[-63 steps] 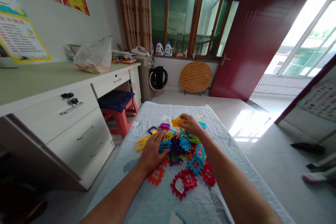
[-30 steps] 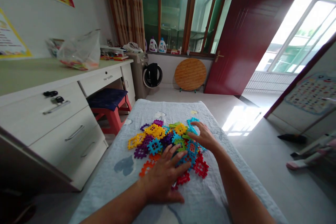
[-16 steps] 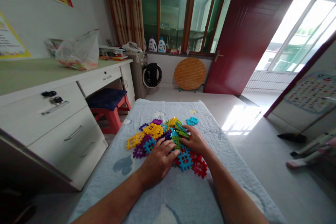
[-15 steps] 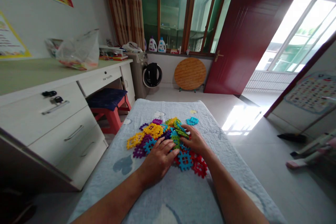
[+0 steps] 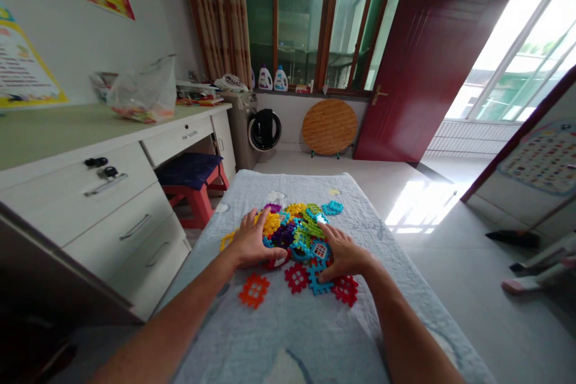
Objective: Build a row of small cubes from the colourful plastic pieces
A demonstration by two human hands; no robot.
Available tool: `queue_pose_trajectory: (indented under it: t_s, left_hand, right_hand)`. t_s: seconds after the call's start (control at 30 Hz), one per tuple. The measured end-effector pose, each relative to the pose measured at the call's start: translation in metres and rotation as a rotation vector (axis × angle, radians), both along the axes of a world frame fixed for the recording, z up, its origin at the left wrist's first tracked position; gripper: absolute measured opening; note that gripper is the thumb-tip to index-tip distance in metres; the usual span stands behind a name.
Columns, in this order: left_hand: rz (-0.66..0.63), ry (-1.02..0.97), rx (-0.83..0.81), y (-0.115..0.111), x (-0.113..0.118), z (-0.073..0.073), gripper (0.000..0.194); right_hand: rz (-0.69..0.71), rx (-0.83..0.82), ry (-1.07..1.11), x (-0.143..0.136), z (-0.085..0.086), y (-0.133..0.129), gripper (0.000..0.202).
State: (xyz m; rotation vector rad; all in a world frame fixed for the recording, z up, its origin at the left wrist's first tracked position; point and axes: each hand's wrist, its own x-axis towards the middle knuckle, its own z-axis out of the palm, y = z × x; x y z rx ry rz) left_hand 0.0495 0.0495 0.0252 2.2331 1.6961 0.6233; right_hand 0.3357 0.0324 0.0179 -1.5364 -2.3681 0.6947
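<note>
A pile of colourful square pieces with notched edges lies on the cloth-covered table (image 5: 288, 336). My left hand (image 5: 254, 243) rests against the pile's left side, fingers spread, over yellow pieces (image 5: 271, 225). At the right side is my right hand (image 5: 344, 255), its fingers apart and its thumb over a blue piece (image 5: 318, 281). Nearer to me lie an orange piece (image 5: 254, 291) and a red piece (image 5: 297, 278). Another red piece (image 5: 345, 291) is below my right hand. Purple pieces (image 5: 284, 233) and green pieces (image 5: 310, 225) show between the hands.
A blue piece (image 5: 333, 207) lies at the pile's far right. Left of the table stand a red stool with a dark top (image 5: 191, 171) and a white desk (image 5: 112, 210). A round wooden board (image 5: 330, 126) leans on the far wall.
My left hand has moved left from the middle of the pile and spread open. My right hand has come slightly nearer to me. The orange piece and a red piece now show in front.
</note>
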Motion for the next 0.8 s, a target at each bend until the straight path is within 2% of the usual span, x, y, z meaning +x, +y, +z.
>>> queue_pose_trajectory:
  t_s: [0.13,0.33,0.43,0.67,0.8]
  left_hand:
    - [-0.165,0.030,-0.066,0.011,-0.002,-0.001,0.108]
    - [-0.324,0.033,-0.068,0.011,0.016,0.011,0.108]
    - [-0.344,-0.010,-0.061,0.008,0.024,0.013,0.108]
    - [-0.352,-0.056,0.026,0.007,0.041,0.002,0.116]
    - [-0.357,-0.107,0.088,0.009,0.046,-0.002,0.108]
  right_hand:
    - [0.030,0.028,0.034,-0.011,0.003,0.001,0.127]
    - [0.035,0.136,0.193,-0.017,0.001,0.008,0.114]
    - [0.021,0.184,0.278,-0.020,-0.003,0.011,0.110]
    - [0.072,0.219,0.364,-0.032,-0.006,0.014,0.104]
    - [0.078,0.229,0.413,-0.037,-0.002,0.011,0.104]
